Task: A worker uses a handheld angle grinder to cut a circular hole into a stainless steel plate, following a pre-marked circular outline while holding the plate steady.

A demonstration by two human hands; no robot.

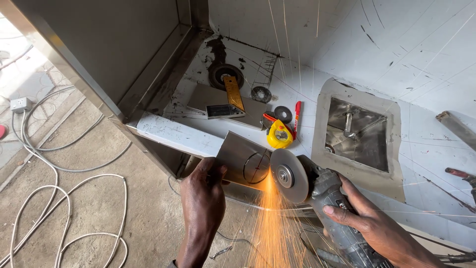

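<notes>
Head view: one grinder (317,191), two hands.

The left hand (202,191) comes up from the bottom edge on a straight, nearly upright forearm, its back toward the camera. Its fingers curl forward and its thumb presses in from the right, making a closed pinching grip. The right hand (369,221) enters from the lower right corner, wrist angled up and to the left. Its fingers (342,211) wrap across in a full closed grip, knuckles uppermost.
</notes>
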